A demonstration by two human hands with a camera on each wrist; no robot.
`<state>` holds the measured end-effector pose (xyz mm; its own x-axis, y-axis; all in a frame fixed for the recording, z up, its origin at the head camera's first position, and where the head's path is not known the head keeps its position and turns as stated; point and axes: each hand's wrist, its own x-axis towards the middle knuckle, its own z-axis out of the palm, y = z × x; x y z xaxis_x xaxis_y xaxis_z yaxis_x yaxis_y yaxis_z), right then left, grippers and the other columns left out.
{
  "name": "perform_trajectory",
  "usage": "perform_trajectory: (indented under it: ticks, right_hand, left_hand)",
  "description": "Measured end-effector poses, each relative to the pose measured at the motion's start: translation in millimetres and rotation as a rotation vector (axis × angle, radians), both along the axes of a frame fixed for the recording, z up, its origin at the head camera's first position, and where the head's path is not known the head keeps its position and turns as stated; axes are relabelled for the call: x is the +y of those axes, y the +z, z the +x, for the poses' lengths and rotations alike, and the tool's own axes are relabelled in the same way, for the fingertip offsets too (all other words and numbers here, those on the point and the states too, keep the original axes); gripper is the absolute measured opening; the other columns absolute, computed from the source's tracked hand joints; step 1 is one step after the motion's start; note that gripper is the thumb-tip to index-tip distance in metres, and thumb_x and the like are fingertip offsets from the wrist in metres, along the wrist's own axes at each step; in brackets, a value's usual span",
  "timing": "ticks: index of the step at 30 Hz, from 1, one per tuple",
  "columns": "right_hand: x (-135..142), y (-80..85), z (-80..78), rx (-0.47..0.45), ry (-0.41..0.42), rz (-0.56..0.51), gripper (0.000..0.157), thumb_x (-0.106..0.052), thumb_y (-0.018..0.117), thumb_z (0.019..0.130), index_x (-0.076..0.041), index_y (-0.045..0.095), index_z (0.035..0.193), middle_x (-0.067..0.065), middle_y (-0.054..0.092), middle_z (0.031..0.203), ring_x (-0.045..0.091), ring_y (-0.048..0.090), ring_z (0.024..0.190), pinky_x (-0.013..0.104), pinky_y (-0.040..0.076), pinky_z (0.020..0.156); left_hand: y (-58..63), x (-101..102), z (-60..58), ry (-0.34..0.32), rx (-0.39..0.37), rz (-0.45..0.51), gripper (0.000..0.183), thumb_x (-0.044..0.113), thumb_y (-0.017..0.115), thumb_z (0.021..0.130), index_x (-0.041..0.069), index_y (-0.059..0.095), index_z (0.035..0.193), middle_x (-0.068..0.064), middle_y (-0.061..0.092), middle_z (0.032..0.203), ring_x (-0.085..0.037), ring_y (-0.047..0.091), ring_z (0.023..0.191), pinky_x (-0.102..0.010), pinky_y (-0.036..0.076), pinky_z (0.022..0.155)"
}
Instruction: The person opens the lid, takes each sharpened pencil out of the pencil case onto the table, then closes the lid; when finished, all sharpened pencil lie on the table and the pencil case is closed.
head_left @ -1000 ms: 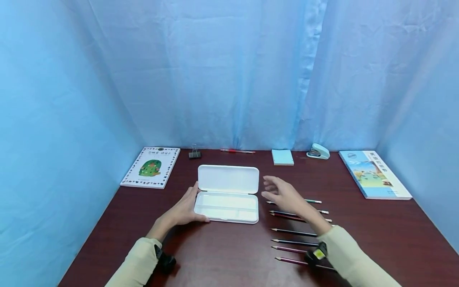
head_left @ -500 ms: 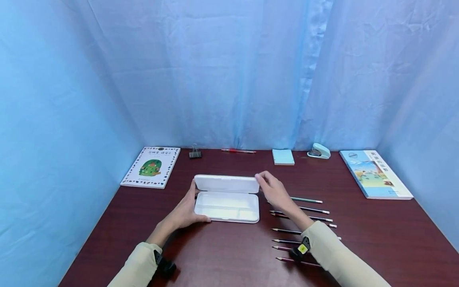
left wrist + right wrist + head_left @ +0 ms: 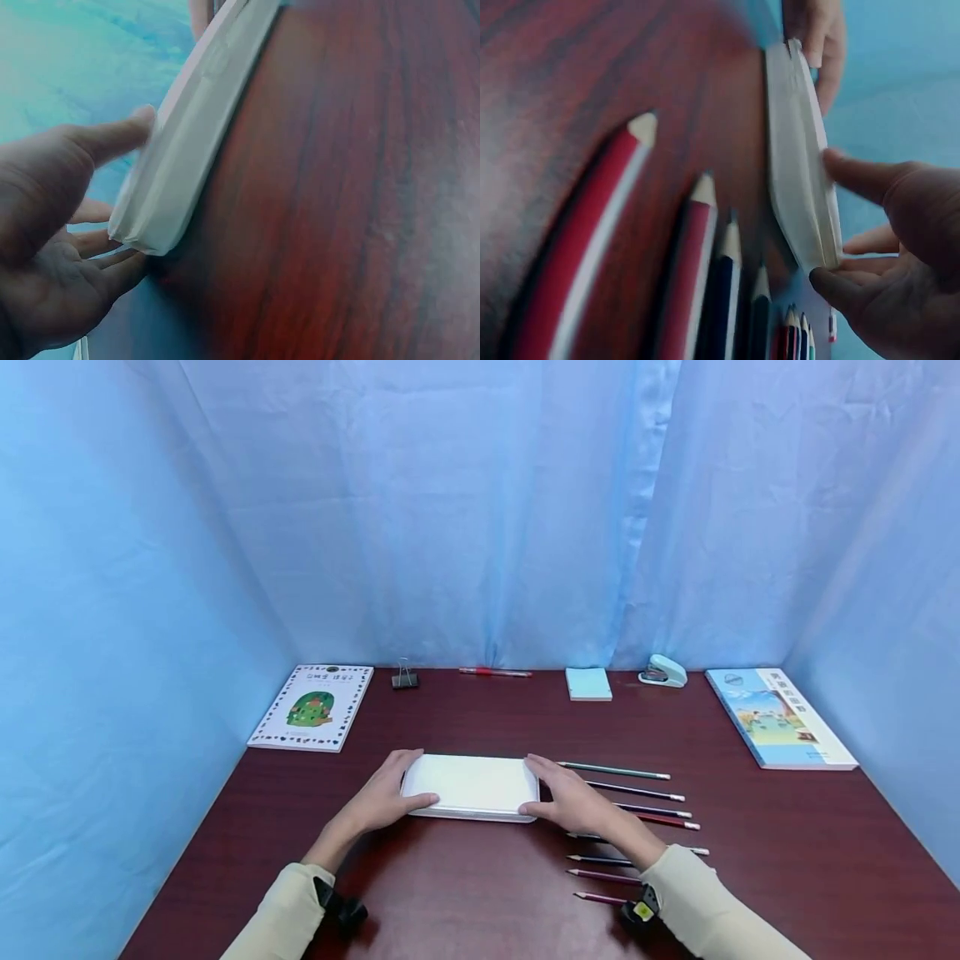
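Note:
A white pencil case (image 3: 472,783) lies on the table in front of me with its lid down. My left hand (image 3: 381,795) holds its left end, thumb on the lid near the front edge and fingers around the side. At the opposite end my right hand (image 3: 573,797) grips it likewise, with the thumb over the front corner. The left wrist view shows the long front side of the case (image 3: 191,142) and a seam under the lid. From the right wrist, the fingertips appear right at the end of the case (image 3: 799,157). The inside of the case is hidden.
Several pencils, among them a green pencil (image 3: 615,771), lie in a row to the right, partly under my right forearm. Along the back are a book (image 3: 315,706), a binder clip (image 3: 405,679), a red pen (image 3: 495,672), sticky notes (image 3: 588,685), a stapler (image 3: 663,672) and another book (image 3: 780,718).
The pencil case's lid has swung from upright down onto the base. My right hand reached the lid's right corner, brought it down, and now holds the right end. The left hand stayed at the left end.

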<state>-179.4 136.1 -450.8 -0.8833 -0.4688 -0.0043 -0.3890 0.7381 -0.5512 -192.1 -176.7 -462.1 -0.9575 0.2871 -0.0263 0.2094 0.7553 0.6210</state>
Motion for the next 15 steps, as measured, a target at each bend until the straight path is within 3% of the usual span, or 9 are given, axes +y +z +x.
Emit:
perform_trajectory:
  ticks: [6,11,15]
  right_hand:
    - [-7.8,0.1,3.9,0.016,-0.030,0.022,0.076,-0.032,0.070,0.081,-0.001,0.035,0.141,0.016,0.032,0.145,0.031,0.032,0.132,0.048,0.028,0.102]
    - [-6.3,1.0,3.5,0.040,-0.009,0.018,0.074,-0.033,0.070,0.081,-0.002,0.037,0.140,0.015,0.032,0.145,0.031,0.033,0.131,0.049,0.030,0.101]
    - [13.2,9.5,-1.8,0.156,0.015,-0.045,0.064,-0.031,0.067,0.085,-0.002,0.042,0.137,0.017,0.036,0.142,0.032,0.036,0.128,0.049,0.032,0.099]
  left_hand:
    - [-0.8,2.5,2.6,0.004,-0.003,-0.002,0.088,0.047,0.072,0.074,0.009,0.033,0.143,-0.010,0.035,0.139,-0.025,0.036,0.125,-0.045,0.031,0.102]
    - [1.5,1.1,2.4,-0.022,0.000,-0.044,0.090,0.048,0.070,0.076,0.008,0.028,0.145,-0.012,0.031,0.141,-0.025,0.034,0.127,-0.045,0.030,0.102]
    - [11.0,-9.3,-7.3,-0.061,0.053,-0.064,0.092,0.054,0.062,0.080,0.003,0.022,0.146,-0.018,0.026,0.143,-0.030,0.029,0.131,-0.046,0.027,0.103]
